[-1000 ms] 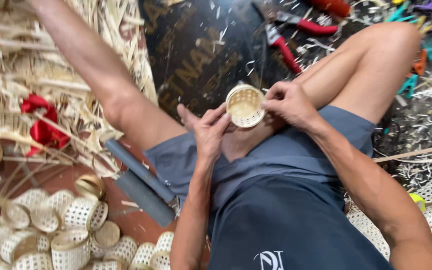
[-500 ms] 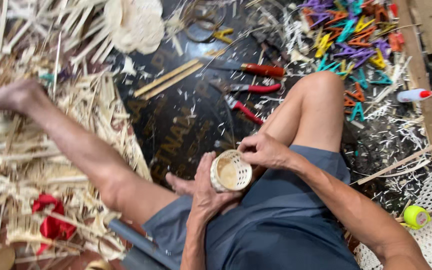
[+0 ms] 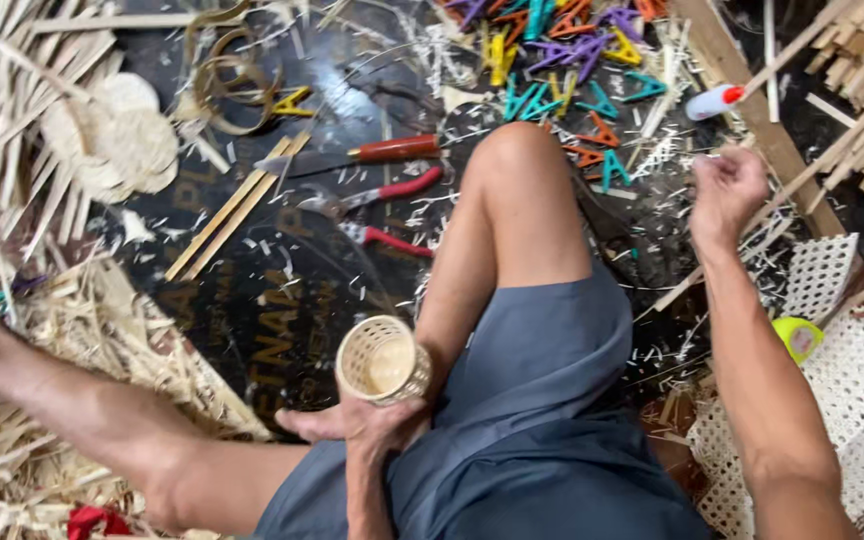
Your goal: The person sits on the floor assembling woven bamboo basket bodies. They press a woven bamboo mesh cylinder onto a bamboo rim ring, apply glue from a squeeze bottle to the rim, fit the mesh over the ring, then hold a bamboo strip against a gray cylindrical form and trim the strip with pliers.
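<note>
Littered floor, left hand [image 3: 362, 425] cupping small round woven basket [image 3: 383, 360]

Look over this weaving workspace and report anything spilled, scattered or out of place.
Pale shavings litter the dark mat around the red-handled knife and pliers. Coloured clips lie strewn by the knee. The left hand holds a small woven cup, which looks intact; the right hand is raised apart from it.

I'm looking at a floor-level weaving workshop: bamboo strips [image 3: 42, 330] heaped around, shavings on a dark mat [image 3: 252, 290], pliers [image 3: 382, 192], a knife [image 3: 362, 155], woven panels [image 3: 852, 390].
</note>
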Action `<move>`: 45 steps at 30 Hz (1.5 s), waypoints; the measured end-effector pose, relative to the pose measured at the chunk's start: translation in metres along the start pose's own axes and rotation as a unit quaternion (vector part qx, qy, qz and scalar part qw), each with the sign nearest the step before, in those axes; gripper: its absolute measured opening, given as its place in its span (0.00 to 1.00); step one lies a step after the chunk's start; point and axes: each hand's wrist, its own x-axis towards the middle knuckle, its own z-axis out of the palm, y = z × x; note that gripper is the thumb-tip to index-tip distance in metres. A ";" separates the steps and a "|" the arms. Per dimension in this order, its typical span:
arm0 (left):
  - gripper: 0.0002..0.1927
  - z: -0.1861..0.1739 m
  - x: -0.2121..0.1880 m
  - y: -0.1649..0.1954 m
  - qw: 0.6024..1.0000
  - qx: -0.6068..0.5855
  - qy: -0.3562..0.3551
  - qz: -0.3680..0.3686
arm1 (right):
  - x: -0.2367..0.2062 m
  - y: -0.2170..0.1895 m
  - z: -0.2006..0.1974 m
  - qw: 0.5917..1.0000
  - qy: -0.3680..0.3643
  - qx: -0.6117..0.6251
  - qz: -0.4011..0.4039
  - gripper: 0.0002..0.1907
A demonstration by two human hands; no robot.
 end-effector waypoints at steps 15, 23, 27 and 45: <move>0.60 0.030 0.022 0.036 0.999 -0.015 -0.014 0.043 | 0.054 0.001 0.040 0.998 -0.057 0.012 -0.039 0.19; 0.67 0.003 0.025 0.071 0.939 -0.221 -0.236 0.117 | -0.033 -0.105 0.091 0.929 -0.334 0.137 -0.076 0.17; 0.69 0.008 0.037 0.076 0.796 -0.419 -0.391 0.193 | -0.066 -0.179 0.130 0.849 -0.485 0.136 -0.161 0.25; 0.65 -0.047 -0.009 0.100 0.913 -0.069 -0.251 0.314 | -0.102 -0.310 0.220 0.589 -0.717 0.002 -0.372 0.31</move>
